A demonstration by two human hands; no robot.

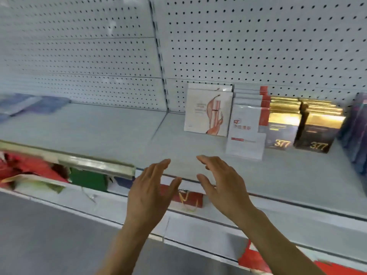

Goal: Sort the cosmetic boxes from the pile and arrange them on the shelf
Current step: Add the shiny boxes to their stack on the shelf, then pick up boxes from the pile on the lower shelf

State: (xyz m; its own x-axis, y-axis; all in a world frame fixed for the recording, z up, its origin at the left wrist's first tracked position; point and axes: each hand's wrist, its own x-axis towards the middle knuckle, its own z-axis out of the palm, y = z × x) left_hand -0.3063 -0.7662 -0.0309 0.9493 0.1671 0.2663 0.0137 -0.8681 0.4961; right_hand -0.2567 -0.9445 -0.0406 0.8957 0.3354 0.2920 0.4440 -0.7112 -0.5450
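Observation:
My left hand (152, 192) and my right hand (221, 182) hover side by side, palms facing each other, over the front edge of the white shelf (111, 133). Both have straight, relaxed fingers and hold nothing. On the shelf's right part stand rows of cosmetic boxes: white boxes with a pink tube picture (207, 113), white boxes with red print (247, 132), black-and-gold boxes marked 377 (283, 128) and a second such row (317, 132). Dark blue boxes (357, 132) stand at the far right edge.
Blurred blue boxes (29, 105) lie at the shelf's far left. On the lower shelf I see red (25, 167), green (88, 178) and red boxes (186, 197). White pegboard (258, 42) backs the shelf. Grey floor (49, 235) lies below left.

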